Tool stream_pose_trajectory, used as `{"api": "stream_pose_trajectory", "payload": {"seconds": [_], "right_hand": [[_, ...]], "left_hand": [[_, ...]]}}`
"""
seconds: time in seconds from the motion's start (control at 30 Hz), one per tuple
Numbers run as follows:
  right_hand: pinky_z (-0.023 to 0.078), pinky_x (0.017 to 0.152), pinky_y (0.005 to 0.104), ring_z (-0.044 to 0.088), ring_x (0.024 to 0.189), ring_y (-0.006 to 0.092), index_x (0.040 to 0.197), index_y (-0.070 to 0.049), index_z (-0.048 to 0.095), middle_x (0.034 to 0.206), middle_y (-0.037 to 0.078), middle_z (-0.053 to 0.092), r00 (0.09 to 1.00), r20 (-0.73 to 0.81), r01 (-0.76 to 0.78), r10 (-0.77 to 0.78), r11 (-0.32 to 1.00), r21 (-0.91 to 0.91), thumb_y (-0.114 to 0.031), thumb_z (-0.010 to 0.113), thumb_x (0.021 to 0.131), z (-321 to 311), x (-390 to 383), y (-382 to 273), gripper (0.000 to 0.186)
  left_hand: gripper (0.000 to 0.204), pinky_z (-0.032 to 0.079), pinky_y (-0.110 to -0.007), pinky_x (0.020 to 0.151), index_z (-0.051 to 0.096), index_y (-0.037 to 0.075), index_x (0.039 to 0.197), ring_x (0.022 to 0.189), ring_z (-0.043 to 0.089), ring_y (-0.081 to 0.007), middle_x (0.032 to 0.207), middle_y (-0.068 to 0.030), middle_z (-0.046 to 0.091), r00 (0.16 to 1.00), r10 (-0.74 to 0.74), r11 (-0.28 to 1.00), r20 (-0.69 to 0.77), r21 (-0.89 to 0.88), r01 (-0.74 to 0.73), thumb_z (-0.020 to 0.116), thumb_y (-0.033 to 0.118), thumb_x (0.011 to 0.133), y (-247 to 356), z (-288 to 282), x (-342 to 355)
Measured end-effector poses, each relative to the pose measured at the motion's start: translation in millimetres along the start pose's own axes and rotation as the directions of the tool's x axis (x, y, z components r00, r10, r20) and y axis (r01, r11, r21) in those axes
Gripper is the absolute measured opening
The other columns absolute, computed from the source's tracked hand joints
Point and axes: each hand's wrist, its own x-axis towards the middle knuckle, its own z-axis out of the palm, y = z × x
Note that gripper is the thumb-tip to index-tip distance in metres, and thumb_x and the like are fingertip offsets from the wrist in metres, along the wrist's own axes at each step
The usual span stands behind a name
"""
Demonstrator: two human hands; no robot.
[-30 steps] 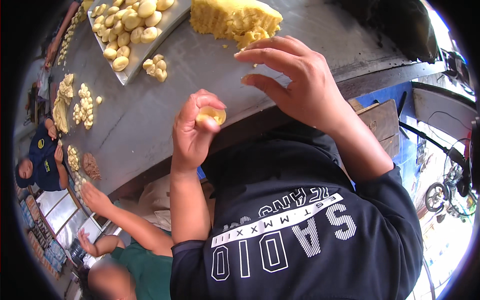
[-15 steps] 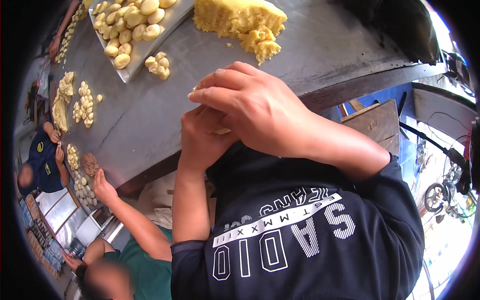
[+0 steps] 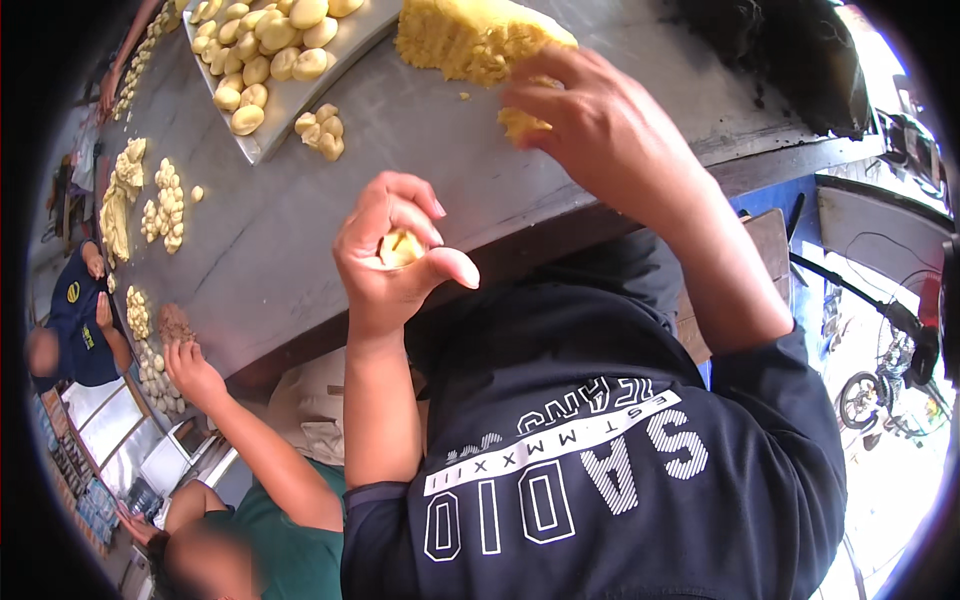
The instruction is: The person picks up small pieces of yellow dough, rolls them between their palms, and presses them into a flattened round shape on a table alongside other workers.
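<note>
Curled upward, my left hand [image 3: 390,250] holds a small piece of pale dough [image 3: 401,247] in its palm, over the table's front edge. My right hand [image 3: 590,115] has reached to the crumbly yellow filling [image 3: 470,40] at the far middle of the table. Its fingers are bent over loose lumps at the near right end of that block, and they partly hide what they grip. A small cluster of pale dough balls [image 3: 320,131] lies left of the block. Beyond it, a metal tray [image 3: 262,140] carries many smooth round dough balls [image 3: 270,35].
At left, a co-worker's hand [image 3: 195,375] touches a brown lump [image 3: 175,322]. More dough pieces [image 3: 165,210] and a long dough strip [image 3: 122,200] lie farther left. A dark bag-like object [image 3: 790,60] sits at the table's far right. Another person [image 3: 85,310] stands at the left end.
My hands were together above the table edge; now they are apart. The right has moved away to the yellow filling, and the left has turned to show the dough in its palm.
</note>
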Motion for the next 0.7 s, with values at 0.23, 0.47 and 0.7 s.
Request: {"api": "stream_pose_trajectory", "payload": {"seconds": [0.23, 0.47, 0.7], "right_hand": [[0.066, 0.094, 0.0433, 0.074, 0.118, 0.0302, 0.115, -0.005, 0.078, 0.122, 0.007, 0.074, 0.999, -0.041, 0.015, -0.018, 0.996, -0.091, -0.007, 0.073, 0.092, -6, 15, -27, 0.023], [0.066, 0.081, 0.0348, 0.071, 0.104, 0.0218, 0.093, -0.004, 0.081, 0.101, 0.008, 0.073, 0.987, 0.127, 0.146, -0.099, 0.884, -0.445, -0.015, 0.076, 0.087, 33, 40, -33, 0.013], [0.063, 0.096, 0.0418, 0.074, 0.105, 0.0330, 0.093, -0.005, 0.080, 0.109, 0.011, 0.075, 0.986, -0.052, 0.164, -0.157, 0.963, 0.213, -0.007, 0.072, 0.089, 16, -1, -30, 0.009]], "left_hand": [[0.043, 0.056, -0.034, 0.071, 0.069, 0.002, 0.092, 0.075, 0.067, -0.0180, 0.083, -0.0115, 0.070, 0.989, -0.128, 0.966, -0.075, -0.235, 0.107, 0.069, 0.035, 0.119, 2, -2, -4], [0.007, 0.066, -0.044, 0.093, 0.075, -0.002, 0.113, 0.118, 0.076, -0.0335, 0.135, -0.0178, 0.078, 0.995, -0.073, 0.789, 0.065, 0.614, 0.017, 0.077, 0.000, 0.107, 32, 4, 9], [0.043, 0.062, -0.038, 0.108, 0.074, 0.004, 0.152, 0.113, 0.081, -0.0256, 0.131, -0.0218, 0.083, 0.991, -0.108, 0.919, -0.082, 0.371, 0.131, 0.074, -0.003, 0.110, 4, -13, -9]]}}
